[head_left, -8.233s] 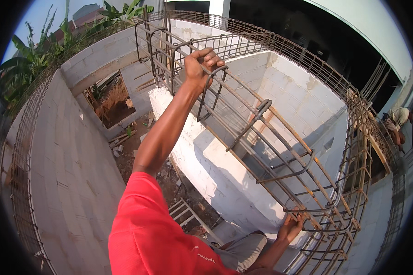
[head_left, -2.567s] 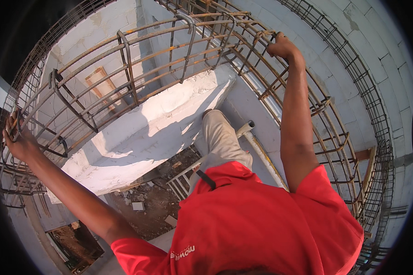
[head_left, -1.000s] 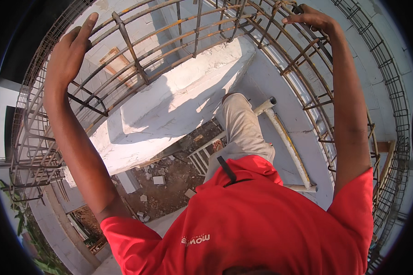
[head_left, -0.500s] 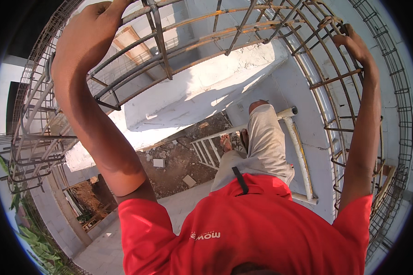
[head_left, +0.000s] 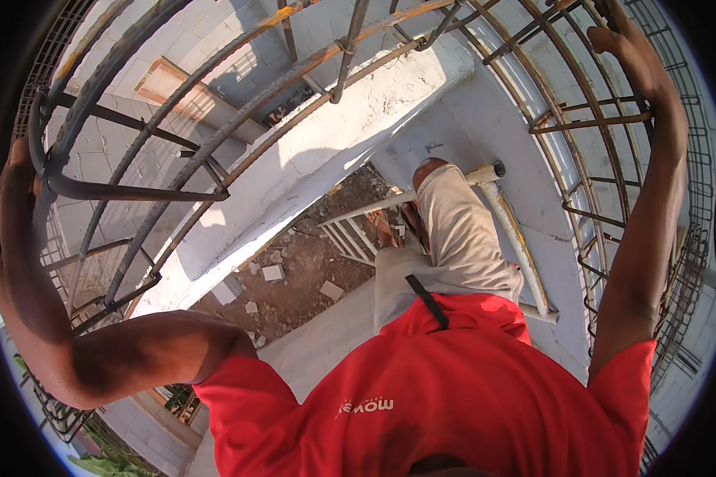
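Observation:
A long cage of rusty steel rebar (head_left: 282, 67), its bars joined by bent stirrups, runs across the upper part of the head view. At the far left my left hand (head_left: 17, 179) is up against the bent end of the cage, my elbow sharply bent; its fingers are mostly hidden. At the upper right my right hand (head_left: 635, 56) is closed round a bar of the rebar that curves down that side, with the thumb showing and the fingertips partly hidden. My right arm is raised.
Below the cage lies a white concrete beam (head_left: 326, 171) with a rough top. My legs are at a white pipe frame (head_left: 513, 242), high above a dirt floor (head_left: 294, 274) scattered with block pieces. Pale block walls (head_left: 493, 151) stand around; a wooden panel (head_left: 187, 91) is beyond the beam.
My left hand has moved from the top of the cage to its left end, and that elbow has bent outward. The cage looks closer and shifted left. My right hand has moved slightly up and right.

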The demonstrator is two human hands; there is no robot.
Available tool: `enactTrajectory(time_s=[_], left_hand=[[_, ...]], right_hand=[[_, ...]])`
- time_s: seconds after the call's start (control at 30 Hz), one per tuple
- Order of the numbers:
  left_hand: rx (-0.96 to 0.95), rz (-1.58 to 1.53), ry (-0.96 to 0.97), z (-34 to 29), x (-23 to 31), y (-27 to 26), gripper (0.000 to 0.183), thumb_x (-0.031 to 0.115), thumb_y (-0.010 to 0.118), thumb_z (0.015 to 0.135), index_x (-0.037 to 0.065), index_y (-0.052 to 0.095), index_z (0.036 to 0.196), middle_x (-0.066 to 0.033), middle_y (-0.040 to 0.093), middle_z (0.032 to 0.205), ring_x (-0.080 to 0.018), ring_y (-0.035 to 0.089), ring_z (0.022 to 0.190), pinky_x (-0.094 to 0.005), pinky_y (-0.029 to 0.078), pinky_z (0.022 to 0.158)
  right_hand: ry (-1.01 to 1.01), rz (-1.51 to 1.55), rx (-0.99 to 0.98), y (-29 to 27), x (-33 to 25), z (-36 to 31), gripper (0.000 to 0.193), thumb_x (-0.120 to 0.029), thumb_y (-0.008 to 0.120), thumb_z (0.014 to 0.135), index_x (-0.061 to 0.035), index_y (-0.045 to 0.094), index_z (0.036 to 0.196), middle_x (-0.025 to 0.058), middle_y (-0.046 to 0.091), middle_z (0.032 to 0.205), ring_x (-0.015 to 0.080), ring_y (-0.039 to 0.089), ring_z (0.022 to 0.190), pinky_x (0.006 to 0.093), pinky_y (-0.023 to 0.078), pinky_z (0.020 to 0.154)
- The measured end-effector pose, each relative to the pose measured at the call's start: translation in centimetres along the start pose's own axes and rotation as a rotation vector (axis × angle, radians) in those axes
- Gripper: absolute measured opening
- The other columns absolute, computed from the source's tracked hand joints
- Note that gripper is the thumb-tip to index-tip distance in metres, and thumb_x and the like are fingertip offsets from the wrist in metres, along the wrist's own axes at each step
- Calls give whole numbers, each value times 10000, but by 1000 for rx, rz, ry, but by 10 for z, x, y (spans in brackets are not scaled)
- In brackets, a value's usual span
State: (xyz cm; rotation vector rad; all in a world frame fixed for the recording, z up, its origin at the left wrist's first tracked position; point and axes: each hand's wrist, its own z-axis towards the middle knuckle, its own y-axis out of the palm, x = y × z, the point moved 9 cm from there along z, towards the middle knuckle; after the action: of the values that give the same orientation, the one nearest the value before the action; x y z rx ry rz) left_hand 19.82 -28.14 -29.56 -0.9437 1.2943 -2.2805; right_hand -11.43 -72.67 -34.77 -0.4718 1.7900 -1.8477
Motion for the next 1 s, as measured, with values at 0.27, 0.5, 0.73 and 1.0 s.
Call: enactTrajectory(time_s=[0.27, 0.5, 0.73, 1.0], left_hand=[[-56, -21, -259, -8, 1, 7, 388, 334, 562, 1071, -41, 573, 1167, -165, 565, 1079, -230, 540, 1023, -366, 409, 904], [-124, 115, -505, 6, 25, 4, 407, 328, 606, 1029, 5, 510, 802, -132, 446, 695, -292, 370, 715, -403, 365, 696], [-308, 252, -556, 26, 38, -4, 460, 417, 607, 1011, 18, 553, 788, -193, 603, 745, -406, 523, 730, -484, 448, 766], [-655, -8, -625, 27, 27, -10, 588, 615, 495, 1047, 91, 720, 902, -115, 610, 660, -305, 620, 668, -430, 457, 697]], right_hand=[[116, 15, -109, 17, 36, 31, 759, -367, 724, 694, -23, 571, 1354, 146, 580, 878, 317, 605, 828, 455, 484, 774], [153, 107, -180, 9, 29, 44, 676, -255, 802, 658, -10, 522, 1222, 140, 589, 791, 354, 618, 741, 478, 504, 740], [178, 189, -307, 2, 32, 50, 813, -306, 833, 659, 5, 490, 1328, 288, 691, 1244, 466, 704, 1070, 520, 554, 948], [134, 234, -331, -8, 33, 47, 791, -363, 847, 698, -7, 491, 1308, 264, 687, 1262, 450, 687, 1130, 523, 543, 970]])
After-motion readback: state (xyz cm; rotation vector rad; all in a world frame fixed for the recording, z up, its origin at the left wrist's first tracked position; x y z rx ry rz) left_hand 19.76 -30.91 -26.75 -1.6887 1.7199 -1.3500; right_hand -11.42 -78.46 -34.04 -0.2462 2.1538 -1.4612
